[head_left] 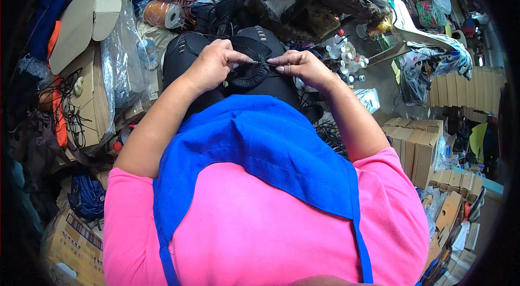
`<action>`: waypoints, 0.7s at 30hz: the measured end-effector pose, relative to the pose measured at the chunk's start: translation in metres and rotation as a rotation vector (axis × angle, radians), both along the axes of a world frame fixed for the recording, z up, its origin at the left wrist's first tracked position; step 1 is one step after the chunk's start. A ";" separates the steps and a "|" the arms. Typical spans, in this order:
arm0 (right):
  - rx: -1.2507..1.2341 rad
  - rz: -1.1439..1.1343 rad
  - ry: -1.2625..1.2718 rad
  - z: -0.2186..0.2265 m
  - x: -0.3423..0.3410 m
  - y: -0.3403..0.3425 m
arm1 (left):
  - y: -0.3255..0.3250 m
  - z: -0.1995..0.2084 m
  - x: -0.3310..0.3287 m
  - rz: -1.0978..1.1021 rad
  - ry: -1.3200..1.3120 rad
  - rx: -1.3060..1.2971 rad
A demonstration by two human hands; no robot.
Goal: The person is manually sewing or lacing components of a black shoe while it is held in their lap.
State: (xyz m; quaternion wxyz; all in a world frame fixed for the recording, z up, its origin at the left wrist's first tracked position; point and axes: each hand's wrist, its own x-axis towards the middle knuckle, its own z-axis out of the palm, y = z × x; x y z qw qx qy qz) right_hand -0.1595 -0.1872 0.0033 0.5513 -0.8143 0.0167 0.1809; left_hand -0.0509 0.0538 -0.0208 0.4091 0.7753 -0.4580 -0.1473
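A black leather-like piece [250,77] with a gathered, ribbed curved edge rests on my lap, between my black-clad knees. My left hand [214,65] reaches in from the left, thumb and forefinger closed in a pinch. A thin needle-like metal tip [255,62] pokes out from those fingers toward the piece. Across from it, my right hand [304,67] is closed too, its fingertips pinched at the right side of the piece. What those fingertips hold is too small to make out. The two hands are a short gap apart.
To the left stand cardboard sheets [89,10], clear plastic bags [122,58] and an orange thread spool [162,14]. Small white bottles [346,56] cluster beyond my right hand. Stacked cardboard boxes [414,148] stand at the right. A blue apron [260,134] covers my front.
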 end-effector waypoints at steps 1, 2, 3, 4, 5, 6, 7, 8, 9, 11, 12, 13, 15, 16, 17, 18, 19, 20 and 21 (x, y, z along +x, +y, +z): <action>0.022 -0.013 0.013 0.000 0.000 0.000 | 0.000 0.000 0.000 0.000 0.000 -0.006; 0.045 -0.026 0.027 -0.001 -0.001 0.001 | 0.000 0.000 0.000 0.002 0.000 -0.005; 0.046 -0.025 0.027 -0.001 -0.001 0.001 | -0.001 -0.001 -0.001 0.010 0.007 -0.005; 0.112 -0.071 0.069 -0.002 -0.001 0.003 | -0.002 -0.002 -0.001 0.018 0.013 -0.005; 0.179 -0.117 0.112 -0.003 0.000 0.004 | -0.004 -0.002 -0.002 0.019 0.014 -0.004; 0.179 -0.115 0.111 -0.001 0.000 0.006 | -0.006 -0.002 -0.003 0.040 0.066 -0.027; 0.193 -0.134 0.134 0.001 0.001 0.008 | -0.008 -0.002 -0.004 0.061 0.119 -0.050; 0.207 -0.154 0.156 0.003 0.002 0.010 | -0.009 -0.002 -0.006 0.062 0.119 -0.051; 0.207 -0.155 0.155 0.002 0.002 0.010 | -0.012 -0.002 -0.007 0.078 0.119 -0.057; 0.215 -0.148 0.153 0.000 0.003 0.010 | -0.017 -0.002 -0.013 0.092 0.118 -0.064; 0.215 -0.147 0.154 0.001 0.004 0.012 | -0.019 -0.004 -0.017 0.116 0.266 -0.052; 0.201 -0.165 0.151 0.002 0.003 0.014 | -0.020 -0.005 -0.019 0.139 0.414 -0.041; 0.189 -0.179 0.149 0.007 0.003 0.020 | -0.021 -0.005 -0.019 0.139 0.442 -0.008; 0.208 -0.201 0.146 0.011 0.004 0.024 | -0.022 -0.007 -0.020 0.147 0.444 -0.024; 0.227 -0.221 0.143 0.012 0.005 0.027 | -0.022 -0.008 -0.021 0.155 0.447 -0.040; 0.228 -0.224 0.142 0.011 0.006 0.027 | -0.024 -0.005 -0.021 0.153 0.446 -0.040; 0.212 -0.219 0.111 0.008 0.007 0.028 | -0.024 -0.002 -0.023 0.147 0.378 -0.024; 0.195 -0.214 0.081 0.006 0.009 0.028 | -0.024 0.003 -0.023 0.141 0.309 -0.009; 0.196 -0.214 0.080 0.006 0.013 0.027 | -0.024 0.007 -0.022 0.141 0.309 -0.009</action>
